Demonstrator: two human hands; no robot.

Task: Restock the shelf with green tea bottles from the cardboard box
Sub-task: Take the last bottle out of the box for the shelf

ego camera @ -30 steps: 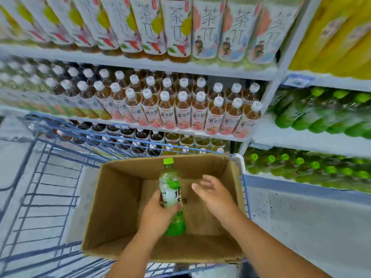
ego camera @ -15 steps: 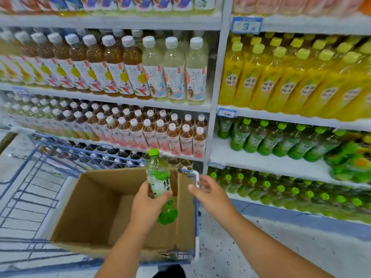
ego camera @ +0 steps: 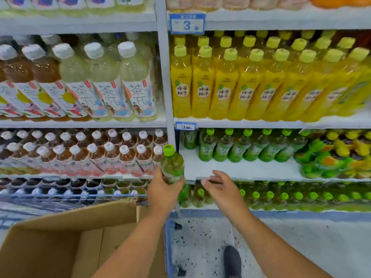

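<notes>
Left hand (ego camera: 163,190) grips a clear plastic green tea bottle with a lime-green cap (ego camera: 172,165) around its lower body, thumb on the right side of the label, holding it upright in front of the white shelf upright, level with the white metal shelf (ego camera: 241,168) that carries the row of green tea bottles with green labels (ego camera: 241,147). Right hand (ego camera: 222,187) is empty, fingers loosely spread and pointing left toward the held bottle, apart from it, just in front of the shelf's front edge. The two hands are near each other but not touching. That shelf has a bare white strip in front of the standing row. Below it sits a lower row of green-capped bottles (ego camera: 281,196). Above, tall yellow drink bottles with yellow-green caps (ego camera: 241,85) fill a shelf under a blue-and-white price tag (ego camera: 187,24). At lower left the open brown cardboard box (ego camera: 60,243) rests in a blue wire cart (ego camera: 168,243), well below the held bottle. A dark shoe (ego camera: 232,261) shows on the speckled floor
</notes>
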